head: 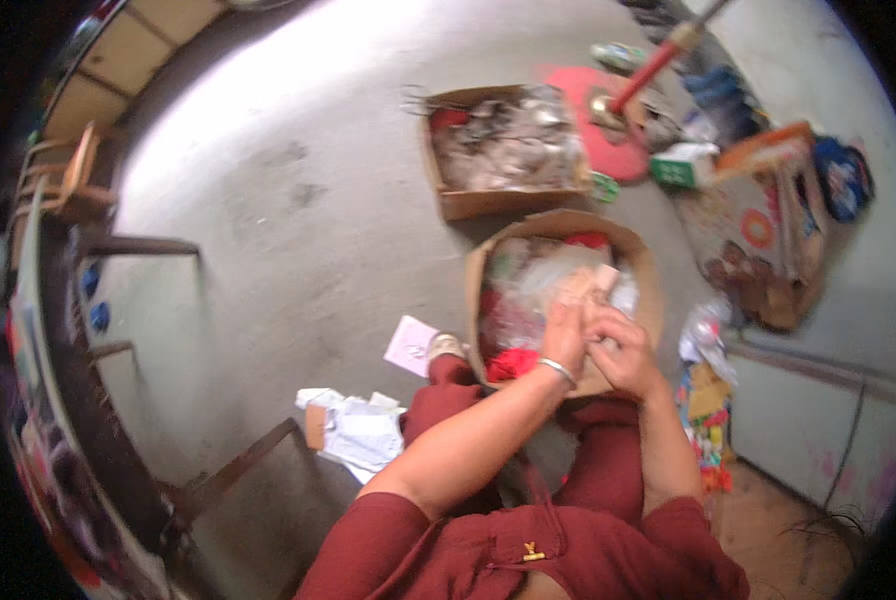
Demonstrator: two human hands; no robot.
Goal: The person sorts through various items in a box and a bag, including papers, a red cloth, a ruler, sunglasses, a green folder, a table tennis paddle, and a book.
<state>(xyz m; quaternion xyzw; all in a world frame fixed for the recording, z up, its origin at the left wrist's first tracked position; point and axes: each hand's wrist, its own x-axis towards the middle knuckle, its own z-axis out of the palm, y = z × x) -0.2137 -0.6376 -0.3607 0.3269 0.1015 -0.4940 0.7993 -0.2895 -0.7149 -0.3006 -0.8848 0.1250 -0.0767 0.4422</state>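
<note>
Both hands meet over an open cardboard box point(568, 221) in front of my knees. My left hand point(566, 330), with a silver bangle at its wrist, reaches forward with its fingers close together. Against it lies my right hand point(622, 349), its fingers curled inward. A small pale pink piece point(608, 277) shows just beyond the fingertips; blur hides whether either hand grips it. Inside the box are clear plastic wrapping point(512, 307), a bright red bundle point(513, 364) at the near left and another red item point(587, 240) at the far side.
A second cardboard box point(493, 201) with greyish, shiny contents stands beyond, beside a red round stand base point(620, 161). To the right are a patterned carton point(748, 232) and plastic packets point(707, 337). Papers point(362, 431) and a pink card point(410, 345) lie left; a table frame point(144, 245) stands farther left.
</note>
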